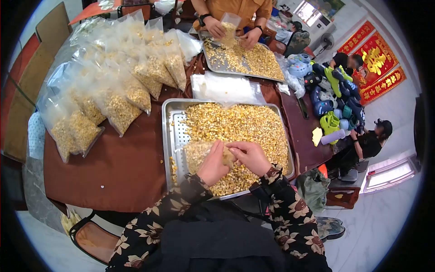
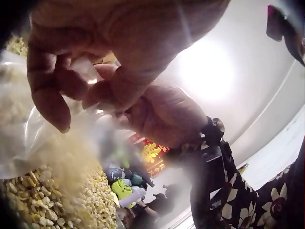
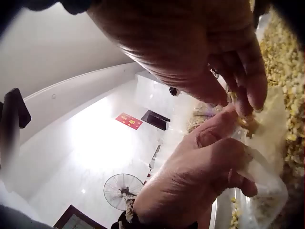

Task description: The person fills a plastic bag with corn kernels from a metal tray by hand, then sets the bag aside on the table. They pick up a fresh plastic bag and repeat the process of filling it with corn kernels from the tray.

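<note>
A clear plastic bag (image 1: 195,153) with corn kernels in it lies low over the near left part of a metal tray (image 1: 166,136). My left hand (image 1: 214,165) grips the bag close to its mouth. Beside it, my right hand (image 1: 252,158) pinches the bag's edge, the fingertips of both hands nearly meeting. In the right wrist view the cloudy film of the bag (image 3: 271,143) hangs from the fingers. Loose yellow corn kernels (image 1: 244,124) fill most of the tray, leaving its perforated left strip showing.
Several filled corn bags (image 1: 120,106) stand at the left of the brown-covered table (image 1: 104,174). A stack of flat empty bags (image 1: 226,88) lies behind the tray. Across the table another person (image 1: 235,13) holds a bag over a second tray (image 1: 217,68). Clogs (image 1: 331,120) are piled at the right.
</note>
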`<state>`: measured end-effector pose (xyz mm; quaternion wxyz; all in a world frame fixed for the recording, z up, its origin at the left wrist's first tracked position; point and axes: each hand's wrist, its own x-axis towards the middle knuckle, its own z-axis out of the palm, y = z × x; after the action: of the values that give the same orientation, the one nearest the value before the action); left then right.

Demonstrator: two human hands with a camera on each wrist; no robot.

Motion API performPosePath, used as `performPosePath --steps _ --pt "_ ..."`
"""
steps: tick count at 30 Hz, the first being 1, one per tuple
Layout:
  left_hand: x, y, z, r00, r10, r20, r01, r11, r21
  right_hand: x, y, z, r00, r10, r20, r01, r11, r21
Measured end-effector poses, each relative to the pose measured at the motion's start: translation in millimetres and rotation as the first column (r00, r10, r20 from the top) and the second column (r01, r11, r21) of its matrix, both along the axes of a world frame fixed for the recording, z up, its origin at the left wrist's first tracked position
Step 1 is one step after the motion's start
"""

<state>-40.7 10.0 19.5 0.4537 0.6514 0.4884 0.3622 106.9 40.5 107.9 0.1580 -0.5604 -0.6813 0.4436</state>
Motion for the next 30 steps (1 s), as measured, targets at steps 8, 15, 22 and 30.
performPosePath --steps 8,15,22,30 --pt "-17.8 -3.1 7.8 0.998 0.048 0.035 -0.050 0.997 0.057 46.5 3.4 -20.0 0.986 -0.067 0.152 0.034 0.978 0.206" --pt "-22.3 -4.4 16.3 0.996 0.068 0.062 -0.071 0.997 0.037 86.3 -26.0 -60.2 0.778 -0.100 0.621 -0.183 0.909 0.375" --pt "-1.9 -5.6 10.2 0.986 0.157 -0.050 -0.146 0.973 0.180 64.3 -5.6 -69.0 0.861 -0.095 0.499 -0.060 0.956 0.286" --pt "7.5 -5.7 14.2 0.977 0.158 -0.144 -0.146 0.985 0.087 84.6 23.9 -91.0 0.971 -0.027 0.238 -0.061 0.932 0.357"
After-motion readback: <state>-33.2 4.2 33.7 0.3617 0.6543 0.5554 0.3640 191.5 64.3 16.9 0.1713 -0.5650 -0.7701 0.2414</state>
